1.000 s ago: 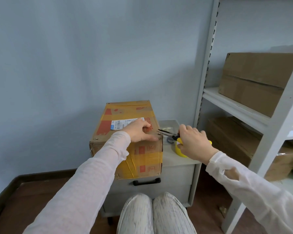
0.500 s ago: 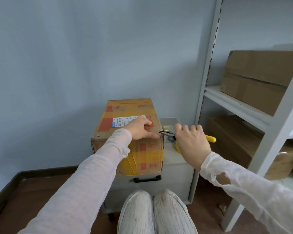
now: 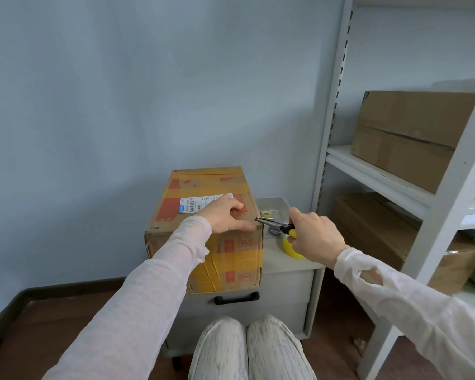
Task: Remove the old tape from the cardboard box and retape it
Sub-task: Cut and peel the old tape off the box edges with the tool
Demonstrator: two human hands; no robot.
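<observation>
A cardboard box (image 3: 203,185) wrapped in yellow tape, with a white label on top, stands on a low grey cabinet (image 3: 285,281). My left hand (image 3: 225,215) lies flat on the box's top near its front right corner, pressing down. My right hand (image 3: 313,237) grips pliers (image 3: 272,224) with yellow and black handles; their thin jaws touch the box's top right front corner. A yellow tape roll (image 3: 290,246) sits on the cabinet, partly hidden behind my right hand. A small clear tape roll (image 3: 266,213) lies further back.
A white metal shelf rack (image 3: 332,133) stands to the right, holding large brown cartons (image 3: 412,135) on two levels. A blue-grey wall is behind. My knees (image 3: 247,349) are in front of the cabinet's drawer handle (image 3: 236,298).
My right hand has shifted slightly and brought the pliers' tips onto the box's corner. My left hand stays pressed on the box top.
</observation>
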